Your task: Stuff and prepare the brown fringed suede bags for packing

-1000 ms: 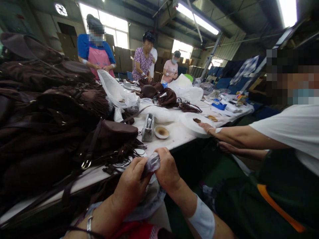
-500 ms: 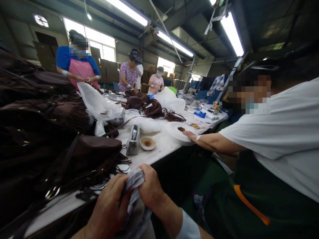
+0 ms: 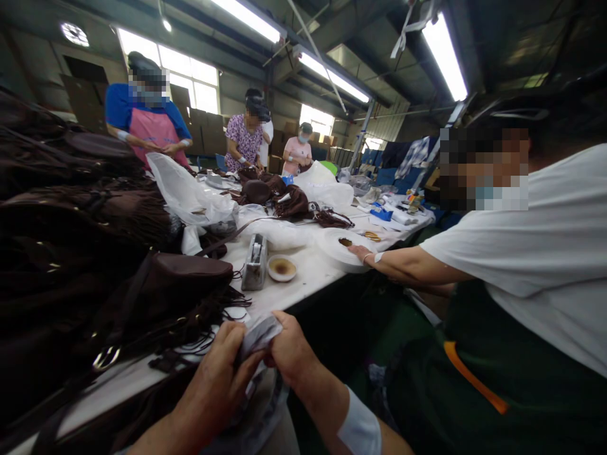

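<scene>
A crumpled, translucent plastic bag (image 3: 260,336) is stretched between my two hands at the near edge of the table. My left hand (image 3: 219,373) is closed on its left side, thumb pressed toward the fingers. My right hand (image 3: 293,347) pinches the other side, and a white band wraps that wrist. The lower part of the plastic hangs below my hands, partly hidden by my forearms. To the left of my hands, a dark brown fringed handbag (image 3: 184,278) with a gold buckle lies on the pile.
A grey tape dispenser (image 3: 255,262) and a small stained dish (image 3: 281,268) stand on the white table (image 3: 303,284). Behind them lies a large white roll (image 3: 327,249), touched by a co-worker's hand (image 3: 361,253). Brown bags (image 3: 71,215) heap up at left; several people work farther back.
Both my hands keep hold of the plastic bag and have shifted only slightly. My left fingers and thumb have changed position on it. The co-worker at right has moved a little to the right.
</scene>
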Demonstrator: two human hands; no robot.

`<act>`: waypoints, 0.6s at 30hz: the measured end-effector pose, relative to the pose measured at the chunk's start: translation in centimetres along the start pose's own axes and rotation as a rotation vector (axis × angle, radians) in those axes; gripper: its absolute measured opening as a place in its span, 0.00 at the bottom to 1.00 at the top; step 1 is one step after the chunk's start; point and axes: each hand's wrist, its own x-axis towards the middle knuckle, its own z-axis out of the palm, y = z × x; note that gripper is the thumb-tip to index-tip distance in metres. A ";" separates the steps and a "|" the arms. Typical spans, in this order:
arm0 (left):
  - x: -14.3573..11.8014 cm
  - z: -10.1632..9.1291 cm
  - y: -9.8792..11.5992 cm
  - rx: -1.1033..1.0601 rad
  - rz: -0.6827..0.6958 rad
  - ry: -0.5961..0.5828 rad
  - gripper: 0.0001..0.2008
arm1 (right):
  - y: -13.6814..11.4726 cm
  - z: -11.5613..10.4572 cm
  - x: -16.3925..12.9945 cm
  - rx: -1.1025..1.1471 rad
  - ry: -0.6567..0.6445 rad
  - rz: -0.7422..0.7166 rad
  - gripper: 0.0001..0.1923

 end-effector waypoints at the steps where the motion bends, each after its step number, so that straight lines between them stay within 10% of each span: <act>1: 0.0 0.1 0.0 -0.018 0.017 0.017 0.07 | 0.0 0.2 -0.1 0.067 -0.018 0.036 0.05; 6: 0.0 0.4 -0.2 -0.021 0.058 0.082 0.07 | 0.3 0.6 -0.4 0.096 -0.091 0.089 0.06; 13: 1.8 0.1 -0.2 0.217 -0.040 0.050 0.04 | 0.0 -1.3 -0.7 -1.105 0.276 -0.881 0.27; 18: 3.0 -0.5 1.8 0.241 -0.004 -0.034 0.05 | -1.5 -1.7 -0.5 -1.424 0.150 -0.979 0.10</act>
